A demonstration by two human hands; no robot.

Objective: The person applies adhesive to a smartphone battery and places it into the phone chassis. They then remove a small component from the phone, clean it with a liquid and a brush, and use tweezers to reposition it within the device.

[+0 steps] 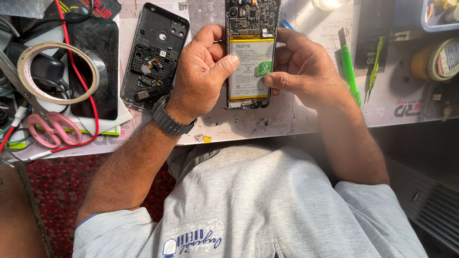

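An opened smartphone [251,52], its back cover removed, is seen lying on the repair mat [306,114] near the middle of the workbench, its long axis running straight away from the person toward the far edge. Its white, yellow-edged battery [246,71] is exposed below the circuit board [251,16]. The phone is flanked by both hands. The left hand [201,71] is wrapped around the phone's left side, with its thumb laid across the battery. The right hand [306,69] is closed along the right side, and the green pull tab [264,68] at the battery's right edge is pinched at its fingertips; this hand is the nearer to the tab. A dark wristwatch [169,119] is worn on the left wrist. The detached back cover [153,55] is set just left of the left hand. Further left, a tape roll [57,71] and pink-handled scissors [52,129] are seen near the left edge. To the right, a green pry tool [349,71] and a green screwdriver [375,64] are laid on the mat.
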